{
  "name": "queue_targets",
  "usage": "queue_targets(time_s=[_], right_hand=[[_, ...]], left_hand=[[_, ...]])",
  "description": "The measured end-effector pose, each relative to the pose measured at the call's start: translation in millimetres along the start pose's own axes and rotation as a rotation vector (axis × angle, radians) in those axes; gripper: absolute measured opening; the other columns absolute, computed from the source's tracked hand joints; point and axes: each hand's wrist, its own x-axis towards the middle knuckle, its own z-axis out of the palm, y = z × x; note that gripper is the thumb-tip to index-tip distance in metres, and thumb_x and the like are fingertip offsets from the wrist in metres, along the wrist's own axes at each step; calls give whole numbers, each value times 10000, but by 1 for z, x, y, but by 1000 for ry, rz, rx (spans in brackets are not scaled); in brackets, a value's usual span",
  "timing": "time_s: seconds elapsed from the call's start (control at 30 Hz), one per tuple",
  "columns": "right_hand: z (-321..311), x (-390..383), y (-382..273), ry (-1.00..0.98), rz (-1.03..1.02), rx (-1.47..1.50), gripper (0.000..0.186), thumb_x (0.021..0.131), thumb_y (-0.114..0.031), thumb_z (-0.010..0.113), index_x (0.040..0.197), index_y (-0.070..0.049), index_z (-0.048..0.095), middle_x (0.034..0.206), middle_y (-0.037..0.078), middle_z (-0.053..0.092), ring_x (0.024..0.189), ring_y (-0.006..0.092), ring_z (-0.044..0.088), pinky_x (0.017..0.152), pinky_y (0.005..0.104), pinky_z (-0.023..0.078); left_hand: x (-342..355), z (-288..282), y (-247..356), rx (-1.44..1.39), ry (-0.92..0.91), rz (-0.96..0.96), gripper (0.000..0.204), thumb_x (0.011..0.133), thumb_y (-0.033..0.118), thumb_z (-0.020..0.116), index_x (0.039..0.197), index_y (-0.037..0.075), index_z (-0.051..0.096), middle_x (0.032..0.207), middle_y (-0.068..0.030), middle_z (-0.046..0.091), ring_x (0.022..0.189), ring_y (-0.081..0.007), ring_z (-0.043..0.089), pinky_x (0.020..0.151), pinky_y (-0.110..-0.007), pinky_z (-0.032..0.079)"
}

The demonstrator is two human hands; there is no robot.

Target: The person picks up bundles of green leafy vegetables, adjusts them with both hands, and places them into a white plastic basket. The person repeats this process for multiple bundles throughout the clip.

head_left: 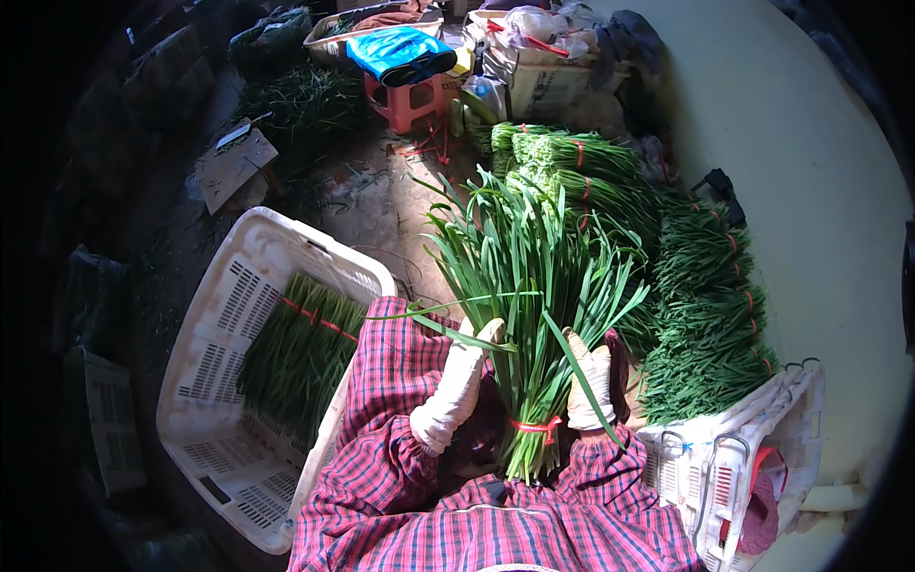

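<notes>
1 bunch [534, 276] of greens is held upright in front of the lap, between 2 gloved hands, and is tied low by 1 red band [536, 426]. The left hand [467, 357] is pressed to its left side and the right hand [589, 381] to its right (how far the fingers are closed cannot be told, as leaves cross them). In 1 white crate [229, 324] at the left, tied greens [310, 357] are laid; 1 more crate [686, 477] is seen at the right. Further bunches [701, 305] are piled along 1 pale wall [791, 191], too crowded to be counted. On the sunlit, littered floor [376, 205], 1 red stool [405, 105] is topped by 1 blue bag [400, 52].
</notes>
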Motion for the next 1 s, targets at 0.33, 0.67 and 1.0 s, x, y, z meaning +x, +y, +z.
queue_targets(time_s=[0.33,0.67,1.0], right_hand=[[-10,51,-16,-89,151,468,318,957,-308,545,1123,-59,652,1013,24,672,869,142,618,824,268,506],[132,8,-57,-377,301,436,453,879,-213,699,1269,-76,514,1057,65,649,922,180,628,830,351,521],[81,18,-16,-488,209,239,527,901,-382,631,1326,-91,519,1254,42,569,1123,218,541,947,385,450]], left_hand=[[-65,-14,62,220,-324,-367,707,903,144,653,1480,22,264,1466,-130,392,1352,-216,375,1111,-335,320],[-72,-11,119,-21,-69,-233,424,904,263,634,1241,23,543,1084,-102,650,929,-185,646,845,-320,528],[-72,-195,240,-690,-206,128,762,873,486,625,1362,-46,385,1190,-251,563,1035,-370,597,900,-496,517]])
